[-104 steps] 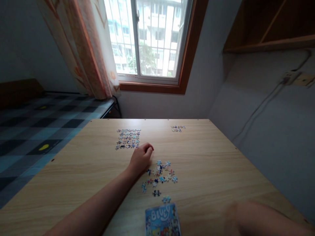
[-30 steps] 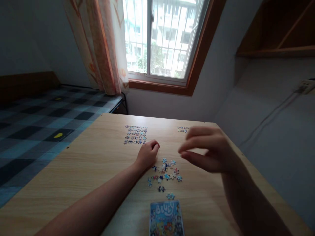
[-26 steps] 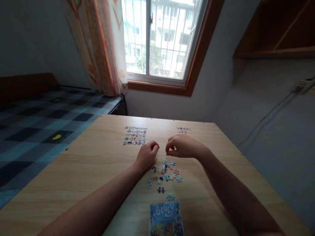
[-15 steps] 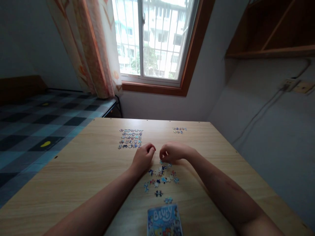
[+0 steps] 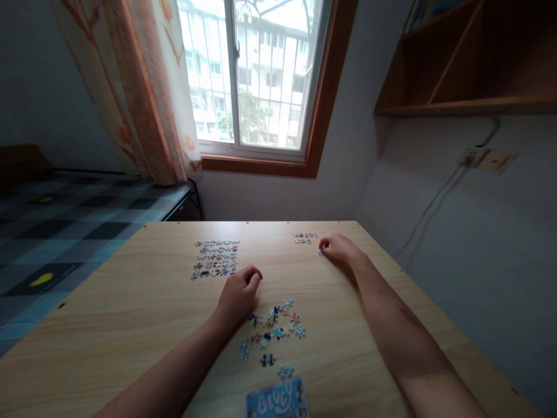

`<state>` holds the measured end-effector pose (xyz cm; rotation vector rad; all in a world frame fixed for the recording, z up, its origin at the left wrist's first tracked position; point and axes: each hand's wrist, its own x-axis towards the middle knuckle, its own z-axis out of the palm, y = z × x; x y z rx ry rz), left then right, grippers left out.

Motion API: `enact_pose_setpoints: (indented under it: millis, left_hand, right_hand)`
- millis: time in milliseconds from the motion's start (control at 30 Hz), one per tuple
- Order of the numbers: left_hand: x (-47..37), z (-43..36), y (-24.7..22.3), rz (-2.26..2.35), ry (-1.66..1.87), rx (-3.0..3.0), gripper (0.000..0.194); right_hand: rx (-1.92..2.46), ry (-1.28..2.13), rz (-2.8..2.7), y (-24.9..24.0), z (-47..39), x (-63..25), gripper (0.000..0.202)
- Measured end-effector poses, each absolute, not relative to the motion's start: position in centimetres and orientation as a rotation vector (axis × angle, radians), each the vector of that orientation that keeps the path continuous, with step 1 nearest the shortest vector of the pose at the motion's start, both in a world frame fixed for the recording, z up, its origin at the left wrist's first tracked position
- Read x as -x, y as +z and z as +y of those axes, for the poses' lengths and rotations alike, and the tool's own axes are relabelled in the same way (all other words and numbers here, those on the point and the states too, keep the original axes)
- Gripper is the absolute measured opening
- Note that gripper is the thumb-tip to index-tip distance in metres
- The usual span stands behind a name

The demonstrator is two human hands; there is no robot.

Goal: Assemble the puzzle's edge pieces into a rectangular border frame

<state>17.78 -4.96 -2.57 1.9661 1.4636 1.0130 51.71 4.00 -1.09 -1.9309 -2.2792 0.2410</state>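
Most of the view is filled by a pale wooden table [image 5: 339,348], smooth, rectangular and streaked with grain. Beyond its left edge, one bed [image 5: 108,210] is covered in black, grey and blue checks. In the far wall one window [image 5: 270,75] of two panes is set, brown-framed and barred outside, its left side partly covered by an orange-and-cream flowered curtain [image 5: 126,87]. On the right wall a brown wooden shelf unit [image 5: 470,108] is mounted.

The left hand [image 5: 238,290] is rested on the tabletop with its fingers curled in; whether anything is enclosed cannot be told. The loose pile's left side is closely bordered by that forearm. The right hand [image 5: 342,247] is placed far over to the right, its fingers bent.

One blue box [image 5: 278,400], lettered BLUEY, is cut off at the bottom edge. Knobbed jigsaw pieces are scattered in the loose pile [image 5: 277,332], too crowded to be counted. Others are laid in a five-row grid [image 5: 225,271] near the left hand, and in two short rows [image 5: 301,235] at the far right. Just beside these, one light-blue jigsaw piece [image 5: 320,252] is pinched at the right fingertips.
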Motion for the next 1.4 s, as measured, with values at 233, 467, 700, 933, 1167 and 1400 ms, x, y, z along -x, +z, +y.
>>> enact_pose_setpoints:
  millis: [233, 467, 700, 933, 1167, 1400]
  left_hand:
    - [-17.7, -4.8, -2.7, 1.473, 1.007, -1.977, 0.028]
    - [-17.6, -4.8, -2.8, 1.468, 1.018, -1.977, 0.026]
    - [-17.7, -4.9, -2.4, 1.465, 1.011, -1.975, 0.025]
    - [-17.7, -4.9, -2.4, 1.466, 1.0, -1.972, 0.027]
    - [-17.7, -4.9, -2.4, 1.465, 1.005, -1.968, 0.027]
    - [-17.8, -4.9, -2.4, 1.47, 1.008, -1.972, 0.026]
  right_hand:
    - [1.991, 0.118, -2.114, -2.9, 4.8, -52.4, 0.023]
    - [1.97, 0.13, -2.075, -3.5, 5.0, -51.9, 0.027]
    - [1.965, 0.116, -2.007, -4.4, 5.7, -51.0, 0.029]
    - [1.948, 0.127, -1.996, -4.7, 6.1, -50.8, 0.03]
    - [1.939, 0.128, -1.99, -4.8, 6.1, -50.8, 0.03]
    - [1.936, 0.121, -1.981, -4.7, 5.9, -50.6, 0.03]
